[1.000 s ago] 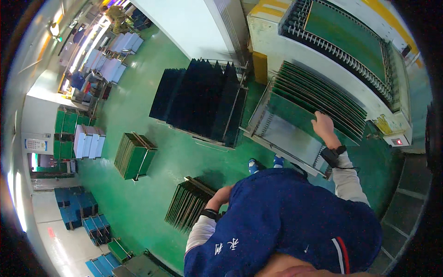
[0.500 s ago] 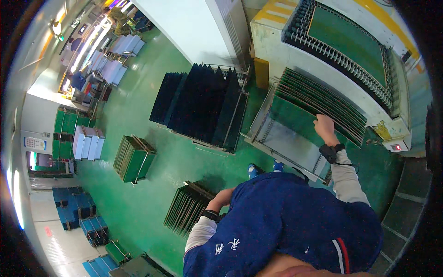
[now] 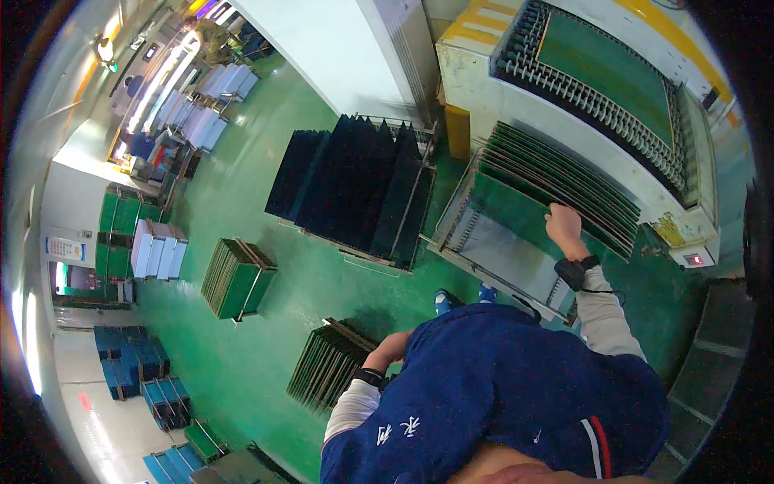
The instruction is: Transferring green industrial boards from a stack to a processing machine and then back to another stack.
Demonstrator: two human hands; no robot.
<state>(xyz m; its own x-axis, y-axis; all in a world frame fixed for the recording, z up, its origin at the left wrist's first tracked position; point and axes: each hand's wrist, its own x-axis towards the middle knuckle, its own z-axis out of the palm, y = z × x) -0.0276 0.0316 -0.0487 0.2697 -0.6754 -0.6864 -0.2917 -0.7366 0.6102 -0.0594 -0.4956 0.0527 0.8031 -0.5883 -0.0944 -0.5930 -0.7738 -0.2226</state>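
Observation:
My right hand (image 3: 564,229) is closed at the upper edge of a green panel (image 3: 509,203), the front one in a tilted row of panels. Behind it, several more green panels (image 3: 564,173) lean in the same rack (image 3: 492,273), whose pale, slotted base shows on the near side. My left hand (image 3: 392,347) hangs low by my waist, beside a small stand of upright panels (image 3: 324,367). Its fingers are hidden behind my blue top, so I cannot tell what they do.
A machine with a roller conveyor (image 3: 592,105) carries a green panel beyond the rack. Left of me stands a cart of dark panels (image 3: 355,189), and farther off another green panel rack (image 3: 236,278). Two people (image 3: 211,39) are by the lit benches at the far left.
The right hand has shifted very slightly left, still at the panel edge. The left hand stays by my waist.

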